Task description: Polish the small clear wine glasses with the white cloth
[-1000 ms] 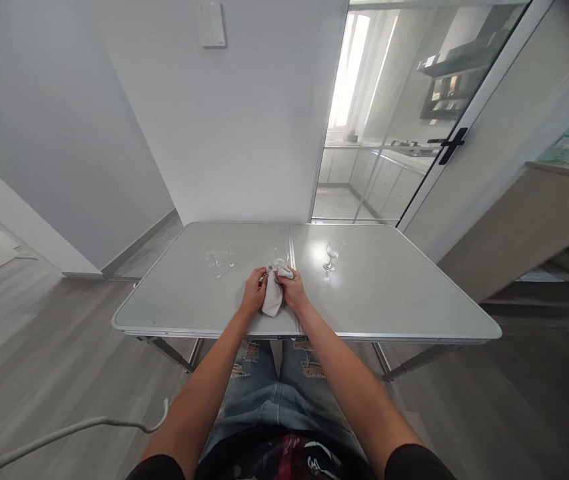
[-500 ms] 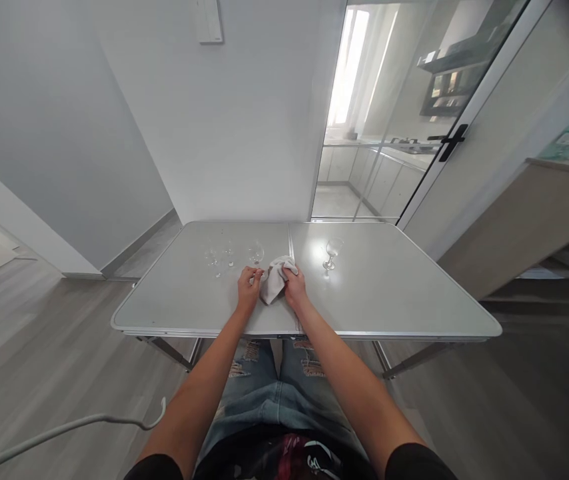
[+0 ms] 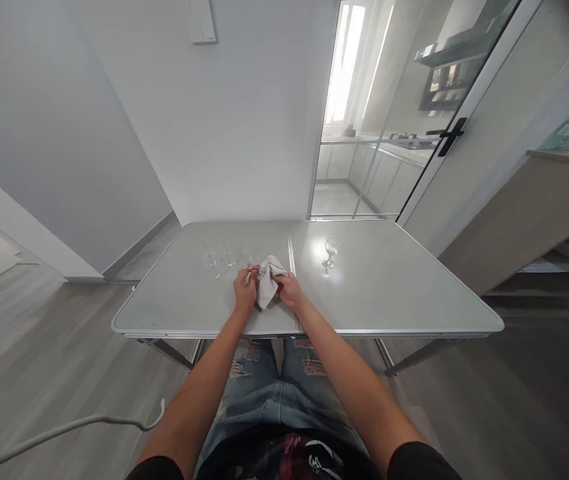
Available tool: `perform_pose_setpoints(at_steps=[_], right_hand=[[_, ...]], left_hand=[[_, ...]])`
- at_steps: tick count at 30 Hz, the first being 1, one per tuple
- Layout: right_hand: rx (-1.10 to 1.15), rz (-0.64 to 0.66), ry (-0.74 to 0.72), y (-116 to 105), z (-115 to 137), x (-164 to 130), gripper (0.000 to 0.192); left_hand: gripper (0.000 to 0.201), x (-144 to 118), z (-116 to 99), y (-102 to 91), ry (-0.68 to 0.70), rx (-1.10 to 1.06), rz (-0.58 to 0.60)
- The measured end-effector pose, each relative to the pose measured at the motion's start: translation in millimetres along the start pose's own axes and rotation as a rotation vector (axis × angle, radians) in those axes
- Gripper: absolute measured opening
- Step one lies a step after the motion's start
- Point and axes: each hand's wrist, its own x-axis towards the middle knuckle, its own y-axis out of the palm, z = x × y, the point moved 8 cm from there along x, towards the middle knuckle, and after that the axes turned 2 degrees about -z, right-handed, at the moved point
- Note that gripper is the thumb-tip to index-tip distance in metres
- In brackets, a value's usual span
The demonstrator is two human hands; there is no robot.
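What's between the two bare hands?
In the head view, a crumpled whitish fabric cloth is between the bare left hand and the bare right hand.

The right hand (image 3: 290,291) grips a white cloth (image 3: 266,283) above the grey bench (image 3: 389,293). The left hand (image 3: 245,289) meets the cloth's left edge, fingers curled. A stemmed glass (image 3: 331,251) stands upright to the right; clear glassware (image 3: 210,259), indistinct, sits to the left.

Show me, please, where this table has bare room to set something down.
The widest bare patch of table lies between the stemmed glass and the right edge; another lies between the left hand and the front-left corner. It's crowded around the cloth and clear glassware.
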Motion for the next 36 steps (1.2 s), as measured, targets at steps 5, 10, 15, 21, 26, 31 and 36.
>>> perform_pose_setpoints(at_steps=[5,10,15,21,26,31,36], right_hand=[[-0.016,-0.078,-0.057,-6.2,-2.3,6.1,0.028],[-0.072,0.0,-0.038,2.7,-8.4,2.5,0.031],[-0.007,0.017,0.023,4.6,-4.5,-2.6,0.035],[0.063,-0.045,-0.066,-0.4,11.0,-3.2,0.036],[0.03,0.006,-0.033,3.7,1.6,0.1,0.038],[-0.011,0.03,0.066,6.4,-6.6,-3.8,0.039],[0.019,-0.01,0.039,2.9,1.5,-7.3,0.038]], left_hand=[[0.029,-4.1,-4.5,13.6,0.065,-0.058,0.133],[0.027,-4.9,-6.4,17.5,0.071,-0.091,0.175],[0.03,-2.1,-9.9,9.3,0.043,-0.055,0.113],[0.032,-0.8,-6.7,9.4,0.003,-0.073,0.109],[0.031,-0.8,-4.0,9.4,-0.004,-0.094,0.1],[0.031,-1.6,-9.4,6.5,0.008,-0.075,0.093],[0.031,-1.6,-7.4,3.5,-0.002,-0.064,0.065]])
